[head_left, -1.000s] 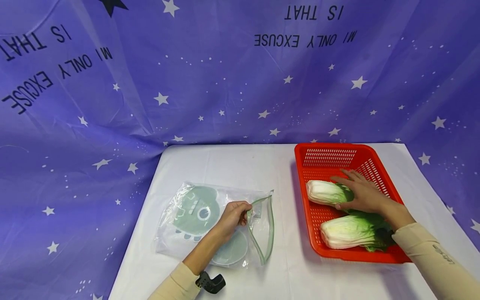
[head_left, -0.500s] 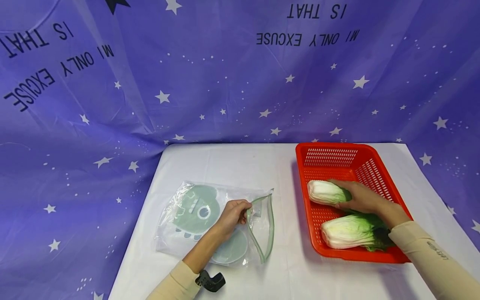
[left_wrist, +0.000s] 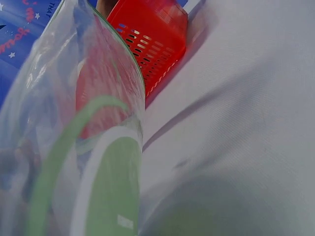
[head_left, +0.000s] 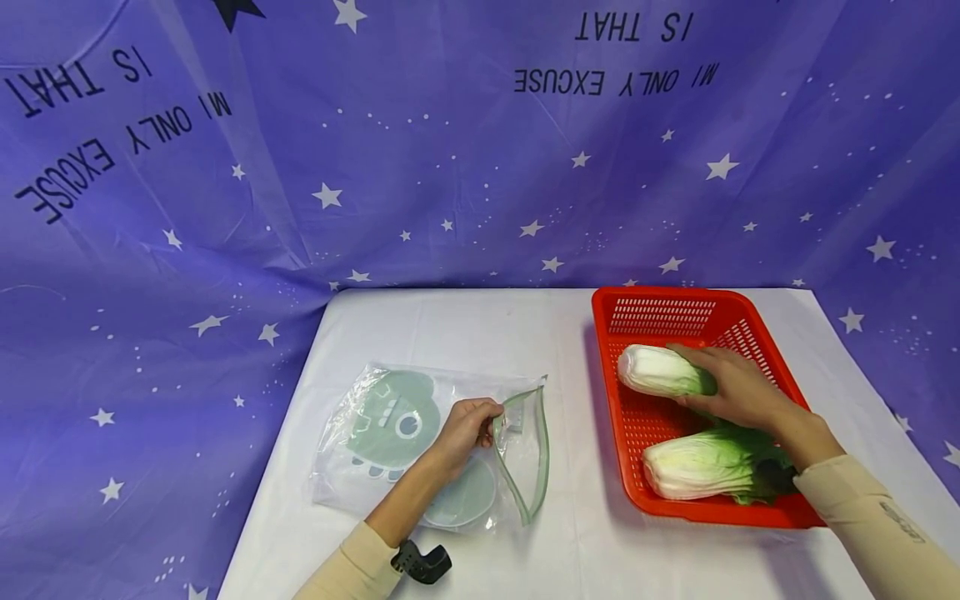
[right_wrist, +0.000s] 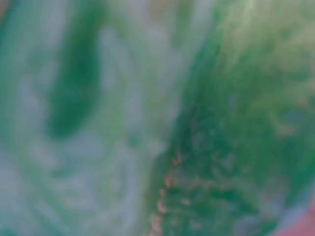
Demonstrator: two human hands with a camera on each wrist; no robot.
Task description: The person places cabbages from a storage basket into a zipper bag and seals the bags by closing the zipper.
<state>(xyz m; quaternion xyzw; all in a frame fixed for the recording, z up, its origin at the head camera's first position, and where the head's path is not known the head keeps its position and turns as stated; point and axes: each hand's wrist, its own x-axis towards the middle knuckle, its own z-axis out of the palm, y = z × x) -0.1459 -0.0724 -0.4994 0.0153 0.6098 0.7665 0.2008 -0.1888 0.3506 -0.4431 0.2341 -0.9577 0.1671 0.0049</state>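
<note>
My left hand [head_left: 467,432] pinches the green-edged opening of a clear plastic zip bag [head_left: 337,467] printed with a green cartoon figure. The bag lies on the table, its mouth parted and facing right. In the left wrist view the bag's clear film [left_wrist: 44,98] fills the left side. Over the red basket, my right hand [head_left: 738,390] grips the upper napa cabbage [head_left: 656,371] round its leafy end, its white base pointing left and slightly raised. A second napa cabbage [head_left: 697,467] lies nearer in the basket. Blurred green leaves [right_wrist: 236,123] fill the right wrist view.
The red plastic basket [head_left: 615,425] with slotted walls stands on the right of the white-covered table [head_left: 450,325]. A purple star-printed cloth [head_left: 450,167] hangs behind and at the sides. A black band [head_left: 422,564] sits at the left wrist.
My right hand has closed round the upper cabbage and lifted it slightly, away from the lower one. My left hand and the bag have stayed in place.
</note>
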